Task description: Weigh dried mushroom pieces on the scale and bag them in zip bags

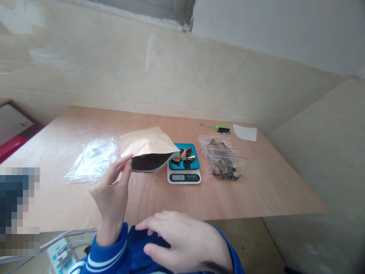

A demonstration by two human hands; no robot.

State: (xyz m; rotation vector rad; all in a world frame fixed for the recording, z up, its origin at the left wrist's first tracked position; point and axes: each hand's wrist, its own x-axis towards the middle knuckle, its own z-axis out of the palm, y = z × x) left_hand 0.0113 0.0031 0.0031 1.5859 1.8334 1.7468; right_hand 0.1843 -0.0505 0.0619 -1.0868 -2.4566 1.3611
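A: Fingers?
B: Left hand (111,190) narrow, pinching kraft pouch (145,144) by its edge, corner just at digital scale (184,177).
A: Other?
B: Right hand (182,239) empty, fingers spread, just above blue jacket (142,243).

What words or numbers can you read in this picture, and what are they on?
Scale display: digits, too blurred to read.
Scale buttons: small marks, too small to read.
White panel at far left: small print, too blurred to read.
Pouch: no print visible.
No other text is readable.
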